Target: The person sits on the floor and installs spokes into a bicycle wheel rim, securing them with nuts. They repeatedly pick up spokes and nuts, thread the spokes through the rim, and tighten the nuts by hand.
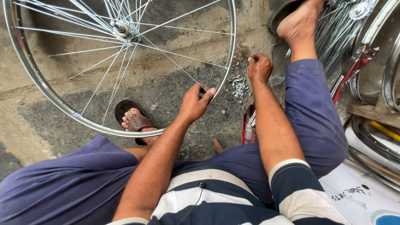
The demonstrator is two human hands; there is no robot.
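Observation:
A silver bicycle wheel (37, 81) with thin spokes and a hub (121, 28) stands on the concrete floor in front of me. My left hand (195, 102) pinches its rim at the lower right, where a spoke meets it. Farther right, my right hand (259, 66) is curled into a fist, knuckles up, resting on the floor. A small pile of silver spoke nipples (239, 86) lies just left of the fist. Whether the fist holds anything is hidden.
My left foot in a brown sandal (135, 121) sits under the rim; my right foot (300, 25) stretches out at the top. A bundle of spokes (333, 37), more rims (391, 71), a red-handled tool (354, 66) and white paper (358, 196) lie at the right.

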